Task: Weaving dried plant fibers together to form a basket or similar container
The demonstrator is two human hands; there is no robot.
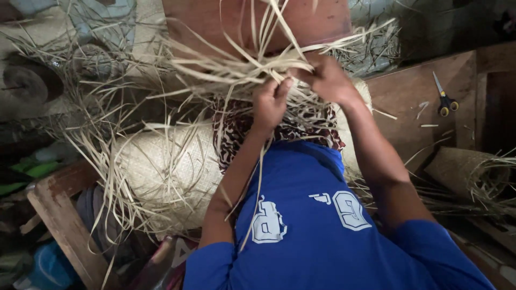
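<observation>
My left hand (270, 101) is closed around a bunch of pale dried leaf strips (231, 70) that fan out to the left and upward. Just right of it, my right hand (325, 78) pinches the same strips at the point where they gather. Both hands are raised over my lap, which is covered by a patterned brown cloth (236, 129). A partly woven pale mat (166, 172), rolled over, lies to the left of my lap with loose strips hanging off its edge. My blue shirt fills the bottom of the view.
Scissors with yellow and black handles (445, 99) lie on a wooden board (408, 102) at the right. Another rolled woven mat (465, 172) sits lower right. A wooden plank (59, 215) runs at lower left, with loose strips scattered around.
</observation>
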